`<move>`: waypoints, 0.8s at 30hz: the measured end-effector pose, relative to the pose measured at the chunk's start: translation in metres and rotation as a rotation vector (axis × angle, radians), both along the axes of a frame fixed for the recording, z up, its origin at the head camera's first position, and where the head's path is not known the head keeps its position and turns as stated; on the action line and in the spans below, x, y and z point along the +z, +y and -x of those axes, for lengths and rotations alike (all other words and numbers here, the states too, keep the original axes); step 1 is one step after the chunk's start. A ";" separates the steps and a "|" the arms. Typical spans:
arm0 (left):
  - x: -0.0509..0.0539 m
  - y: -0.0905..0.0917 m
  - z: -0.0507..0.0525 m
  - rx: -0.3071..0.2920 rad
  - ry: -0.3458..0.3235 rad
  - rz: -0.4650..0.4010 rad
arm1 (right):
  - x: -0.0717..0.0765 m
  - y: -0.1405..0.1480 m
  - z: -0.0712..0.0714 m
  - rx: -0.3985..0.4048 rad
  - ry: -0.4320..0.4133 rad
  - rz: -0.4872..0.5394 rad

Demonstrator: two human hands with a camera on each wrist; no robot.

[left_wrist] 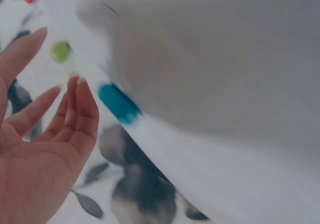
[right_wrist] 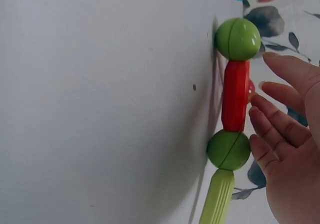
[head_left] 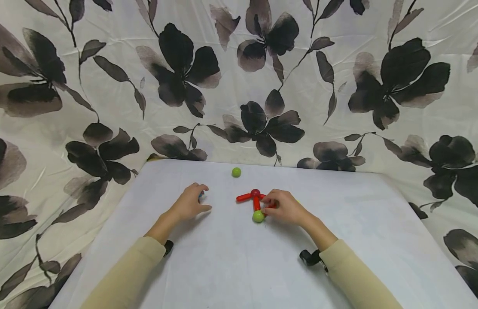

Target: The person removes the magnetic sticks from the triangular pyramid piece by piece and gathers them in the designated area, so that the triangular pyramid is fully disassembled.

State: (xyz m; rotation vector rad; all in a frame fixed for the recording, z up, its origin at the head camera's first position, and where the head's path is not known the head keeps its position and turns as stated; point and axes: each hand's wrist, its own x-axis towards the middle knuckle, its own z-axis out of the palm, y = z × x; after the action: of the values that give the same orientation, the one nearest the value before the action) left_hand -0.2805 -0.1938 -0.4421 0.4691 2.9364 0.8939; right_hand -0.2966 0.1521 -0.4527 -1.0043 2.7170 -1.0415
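My left hand (head_left: 187,202) hovers over the left part of the table, thumb and fingers spread apart. A short blue rod (left_wrist: 119,102) lies beside its fingertips; in the head view the hand mostly covers it. My right hand (head_left: 287,208) is at a toy assembly of red rods (head_left: 244,197) joined to a red ball (head_left: 255,192). In the right wrist view its fingers are loosely bent beside a red rod (right_wrist: 235,96) between two green balls (right_wrist: 229,150); whether they touch it I cannot tell. A yellow-green rod (right_wrist: 218,199) extends from the lower ball.
A loose green ball (head_left: 236,172) sits near the far edge of the white-covered table (head_left: 208,266). Behind the table hangs a flower-patterned cloth (head_left: 223,86). Dark straps with small devices (head_left: 310,257) are on both wrists.
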 end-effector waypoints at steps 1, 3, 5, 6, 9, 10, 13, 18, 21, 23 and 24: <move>0.001 0.007 0.000 -0.016 -0.009 -0.014 | 0.000 0.000 0.003 -0.012 0.001 0.000; 0.001 0.021 0.000 -0.034 -0.043 -0.042 | 0.000 -0.001 0.008 -0.037 0.008 -0.005; -0.001 0.034 0.002 -0.037 -0.084 -0.064 | -0.001 -0.002 0.013 -0.061 0.017 -0.012; -0.003 0.040 0.003 -0.037 -0.099 -0.071 | -0.001 -0.003 0.016 -0.074 0.022 -0.020; -0.011 0.056 0.007 -0.037 -0.134 -0.082 | -0.002 -0.007 0.024 -0.100 0.017 -0.042; -0.014 0.061 0.009 -0.036 -0.138 -0.081 | -0.002 -0.009 0.026 -0.106 0.008 -0.047; -0.020 0.071 0.014 -0.028 -0.138 -0.080 | -0.003 -0.014 0.032 -0.115 -0.025 -0.063; -0.022 0.083 0.024 -0.020 -0.140 -0.085 | -0.002 -0.019 0.041 -0.123 -0.085 -0.086; -0.020 0.088 0.029 -0.019 -0.156 -0.079 | -0.002 -0.022 0.046 -0.138 -0.141 -0.104; -0.018 0.090 0.032 -0.012 -0.174 -0.077 | -0.003 -0.023 0.048 -0.141 -0.169 -0.114; -0.017 0.091 0.033 -0.006 -0.182 -0.075 | -0.003 -0.024 0.049 -0.142 -0.181 -0.117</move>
State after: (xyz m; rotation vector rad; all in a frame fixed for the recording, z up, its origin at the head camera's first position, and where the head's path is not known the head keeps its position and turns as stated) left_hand -0.3135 -0.1023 -0.4592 0.3779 2.7448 0.9927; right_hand -0.3457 0.1283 -0.4554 -0.6728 2.6951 -0.9291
